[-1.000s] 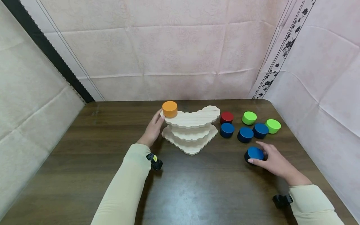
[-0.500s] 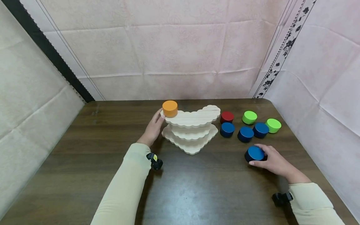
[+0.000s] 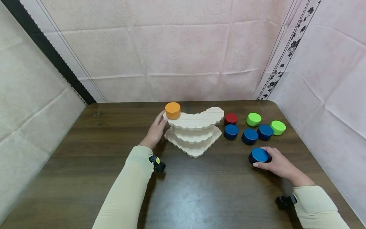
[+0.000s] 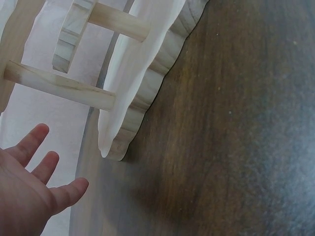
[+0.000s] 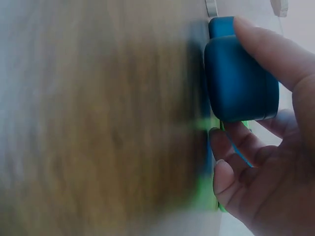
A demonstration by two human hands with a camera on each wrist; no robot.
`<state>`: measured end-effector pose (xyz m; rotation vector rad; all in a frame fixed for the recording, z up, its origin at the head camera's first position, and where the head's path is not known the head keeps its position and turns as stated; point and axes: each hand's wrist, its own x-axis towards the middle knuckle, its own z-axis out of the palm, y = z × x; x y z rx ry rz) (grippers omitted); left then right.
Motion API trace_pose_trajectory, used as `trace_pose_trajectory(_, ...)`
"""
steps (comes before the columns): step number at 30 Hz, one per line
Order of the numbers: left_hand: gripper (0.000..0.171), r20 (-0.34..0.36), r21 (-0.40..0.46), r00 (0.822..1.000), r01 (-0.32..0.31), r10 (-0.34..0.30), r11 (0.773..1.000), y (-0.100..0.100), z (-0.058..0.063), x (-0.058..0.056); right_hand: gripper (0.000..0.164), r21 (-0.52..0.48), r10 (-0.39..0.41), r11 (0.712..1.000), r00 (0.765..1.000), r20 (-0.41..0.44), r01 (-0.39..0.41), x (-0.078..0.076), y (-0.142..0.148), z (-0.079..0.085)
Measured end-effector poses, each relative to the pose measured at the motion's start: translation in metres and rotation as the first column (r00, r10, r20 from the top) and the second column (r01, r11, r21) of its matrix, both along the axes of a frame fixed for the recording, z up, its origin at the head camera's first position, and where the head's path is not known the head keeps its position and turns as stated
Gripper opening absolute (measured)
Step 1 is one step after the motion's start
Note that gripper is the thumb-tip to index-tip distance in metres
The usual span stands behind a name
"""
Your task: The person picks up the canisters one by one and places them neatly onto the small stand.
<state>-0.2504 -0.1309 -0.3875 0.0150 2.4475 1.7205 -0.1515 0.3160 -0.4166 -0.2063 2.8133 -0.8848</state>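
My right hand (image 3: 278, 162) holds a short blue cylinder (image 3: 258, 155) between thumb and fingers at the right front. In the right wrist view, the cylinder (image 5: 241, 81) shows a thin lid-like seam near its rim. My left hand (image 3: 155, 130) reaches to the left end of a white wooden tiered stand (image 3: 200, 120), its fingertips beside an orange cylinder (image 3: 172, 111) on the top tier. Three fingers of the left hand (image 4: 37, 177) stretch out spread in the left wrist view; thumb and forefinger are not distinguishable there.
Right of the stand, a red cylinder (image 3: 230, 119) stands behind a blue one (image 3: 231, 132). Two more blue cylinders and two green cylinders (image 3: 253, 119) stand farther right. Wooden posts (image 4: 64, 86) join the stand's scalloped tiers. Pale cloth (image 3: 177, 57) hangs behind the brown table (image 3: 85, 178).
The fingers of my right hand have drawn in closer around the blue cylinder, which has stayed nearly in place. My left hand and the orange cylinder have not visibly moved.
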Motion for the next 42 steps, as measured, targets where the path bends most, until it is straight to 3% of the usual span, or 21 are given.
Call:
trace_pose_trajectory(7,0.061,0.015,0.010,1.000,-0.003,0.003,1.000,0.000,0.000,-0.001,0.079,-0.032,-0.033,0.999,0.999,0.013,0.033,-0.004,-0.008,0.007)
trace_pose_trajectory(17,0.063,0.016,-0.003,1.000,-0.003,0.003,1.000,0.000,-0.002,-0.001,0.080,-0.062,-0.020,0.998,1.000,-0.020,0.019,-0.014,-0.027,0.026)
trace_pose_trajectory(29,0.062,0.012,-0.003,1.000,-0.006,0.006,1.000,0.001,0.001,0.001,0.075,-0.093,0.020,0.995,0.996,-0.082,-0.027,-0.035,-0.053,0.056)
trace_pose_trajectory(42,0.061,0.015,0.015,1.000,-0.016,0.016,1.000,0.001,0.000,-0.001,0.076,-0.164,-0.009,0.986,0.987,-0.159,-0.017,-0.064,-0.082,0.080)
